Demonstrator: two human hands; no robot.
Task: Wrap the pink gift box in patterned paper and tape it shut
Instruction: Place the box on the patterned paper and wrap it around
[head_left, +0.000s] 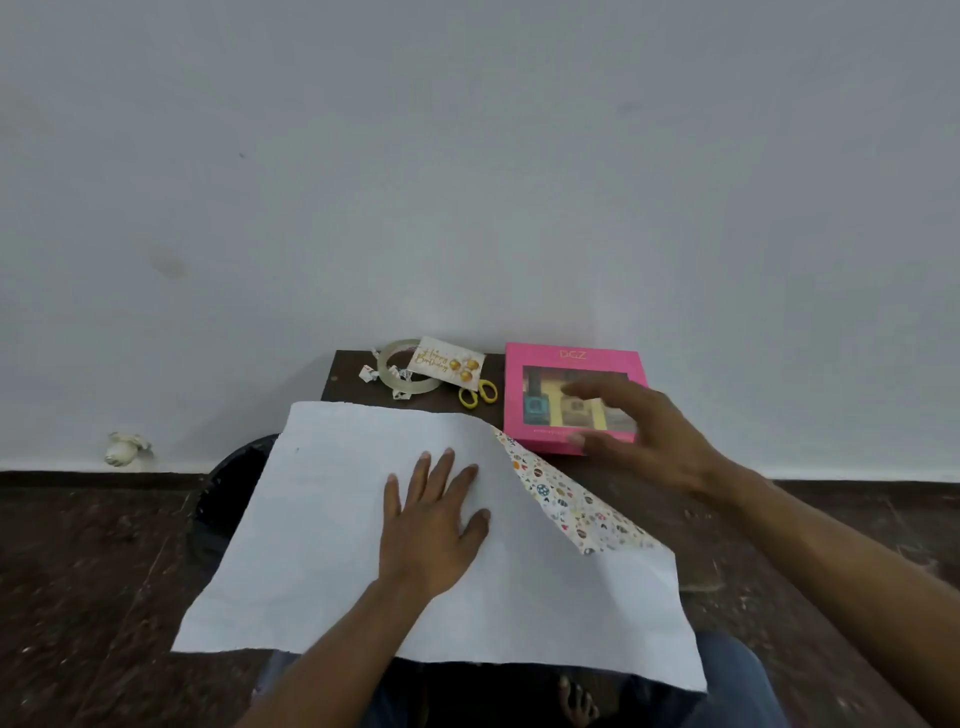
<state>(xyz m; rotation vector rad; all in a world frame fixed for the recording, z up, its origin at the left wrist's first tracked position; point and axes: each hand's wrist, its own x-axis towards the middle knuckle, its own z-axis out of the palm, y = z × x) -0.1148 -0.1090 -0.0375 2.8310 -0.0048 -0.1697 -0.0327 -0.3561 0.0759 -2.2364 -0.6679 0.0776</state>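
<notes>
The right hand (631, 436), fingers spread and holding nothing, hovers over the pink box (571, 364) at centre right; the left hand (434, 525) presses flat on the paper (322, 545).

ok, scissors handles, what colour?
Yellow: the scissors lie beside the pink box in the head view.

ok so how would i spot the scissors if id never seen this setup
Find the small dark table against the white wall, with the pink box at its far right. Just left of the box, under the corner of the birthday card, lie the scissors. Only their bright yellow loop handles show, the sole yellow thing there, unlike the pale tape ring further left.
</notes>
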